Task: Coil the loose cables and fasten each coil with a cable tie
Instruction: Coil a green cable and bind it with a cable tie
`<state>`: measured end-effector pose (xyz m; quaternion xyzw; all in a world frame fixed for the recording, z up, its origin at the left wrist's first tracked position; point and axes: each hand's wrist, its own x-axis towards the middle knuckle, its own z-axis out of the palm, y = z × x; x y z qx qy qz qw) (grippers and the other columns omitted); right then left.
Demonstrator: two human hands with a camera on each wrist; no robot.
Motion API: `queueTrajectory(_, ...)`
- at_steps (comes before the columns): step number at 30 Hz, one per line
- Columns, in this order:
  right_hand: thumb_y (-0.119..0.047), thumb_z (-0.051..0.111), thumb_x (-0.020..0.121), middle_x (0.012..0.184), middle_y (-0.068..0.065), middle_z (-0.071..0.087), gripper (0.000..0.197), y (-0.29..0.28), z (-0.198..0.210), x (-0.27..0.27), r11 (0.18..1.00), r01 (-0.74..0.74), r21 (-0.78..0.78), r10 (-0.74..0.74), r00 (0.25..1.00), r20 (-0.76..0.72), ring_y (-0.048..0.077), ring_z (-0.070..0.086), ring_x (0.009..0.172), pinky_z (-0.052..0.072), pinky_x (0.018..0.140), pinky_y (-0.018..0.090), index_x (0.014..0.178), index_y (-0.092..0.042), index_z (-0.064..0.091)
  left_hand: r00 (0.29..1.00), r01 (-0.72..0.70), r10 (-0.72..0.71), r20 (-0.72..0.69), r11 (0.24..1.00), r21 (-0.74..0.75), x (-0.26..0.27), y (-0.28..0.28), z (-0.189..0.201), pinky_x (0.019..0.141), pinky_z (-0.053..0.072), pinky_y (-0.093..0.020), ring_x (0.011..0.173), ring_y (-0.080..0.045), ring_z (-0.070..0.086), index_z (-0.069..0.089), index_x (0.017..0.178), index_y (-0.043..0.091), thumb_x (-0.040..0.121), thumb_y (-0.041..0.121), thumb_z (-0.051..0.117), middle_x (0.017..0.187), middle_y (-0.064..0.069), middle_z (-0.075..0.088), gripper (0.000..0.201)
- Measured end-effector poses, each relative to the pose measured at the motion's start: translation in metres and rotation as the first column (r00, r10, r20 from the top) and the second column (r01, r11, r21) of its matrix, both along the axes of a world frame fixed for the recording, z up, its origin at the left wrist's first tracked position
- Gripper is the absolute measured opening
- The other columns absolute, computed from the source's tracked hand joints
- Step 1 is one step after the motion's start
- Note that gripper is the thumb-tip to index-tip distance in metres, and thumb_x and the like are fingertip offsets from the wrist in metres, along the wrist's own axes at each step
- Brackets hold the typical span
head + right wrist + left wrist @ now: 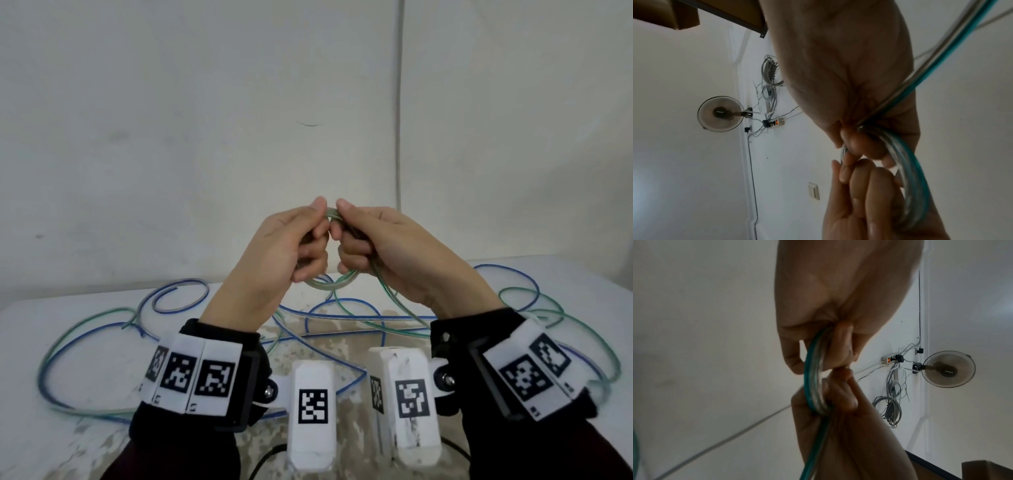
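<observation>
loops of blue cable (85,329) are seen spread over the left of the table (41,442), tangled with loose green cable (561,318) that reaches to the far right. above the table's middle a small green coil (330,282) is held up between both hands. the coil's left side is gripped by the left hand (291,246), fingers curled round it and thumb pressed on top. its right side is gripped likewise by the right hand (387,250), from whose palm a green strand is trailed down to the table. the knuckles of the two hands are touching.
</observation>
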<state>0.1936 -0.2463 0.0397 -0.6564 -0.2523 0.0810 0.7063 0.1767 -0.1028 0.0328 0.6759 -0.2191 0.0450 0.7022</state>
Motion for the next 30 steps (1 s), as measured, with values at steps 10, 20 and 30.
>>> queueTrajectory(10, -0.030, 0.038, 0.101, 0.046, -0.008, 0.025, 0.038, -0.005, -0.001, 0.003, 0.998, 0.038, -0.058, -0.036, 0.999, 0.025, 0.009, 0.024, 0.041, 0.042, 0.052, 0.020, 0.070, -0.011, 0.048, 0.995, 0.011, -0.009, -0.099, 1.000, 0.018, 0.007, 0.008, -0.003, 0.066, 0.045, -0.031, 0.044, -0.017, 0.046, 0.047, 0.067, 0.010, 0.099, 0.028, 0.039, 0.047, 0.002, 0.032, 0.037)
queueTrajectory(20, -0.031, 0.043, 0.099, 0.047, -0.007, 0.022, 0.038, -0.007, -0.005, 0.006, 0.994, 0.055, -0.094, -0.054, 0.999, 0.008, 0.009, 0.022, 0.040, 0.041, 0.048, 0.020, 0.068, -0.011, 0.052, 0.994, 0.056, -0.051, -0.098, 0.997, 0.049, 0.008, 0.002, -0.006, 0.058, 0.017, -0.030, 0.042, -0.008, 0.024, 0.047, 0.071, 0.007, 0.100, 0.024, 0.036, 0.054, 0.005, 0.039, 0.035)
queueTrajectory(30, -0.031, 0.038, 0.101, 0.049, -0.006, 0.025, 0.039, -0.005, -0.004, 0.006, 0.998, 0.022, -0.062, -0.022, 1.000, 0.001, 0.010, 0.027, 0.042, 0.047, 0.055, 0.021, 0.068, -0.012, 0.048, 0.994, 0.011, -0.007, -0.110, 0.999, 0.032, 0.007, 0.007, -0.003, 0.051, 0.025, -0.024, 0.039, -0.014, 0.027, 0.046, 0.069, 0.009, 0.099, 0.029, 0.038, 0.047, 0.003, 0.025, 0.037)
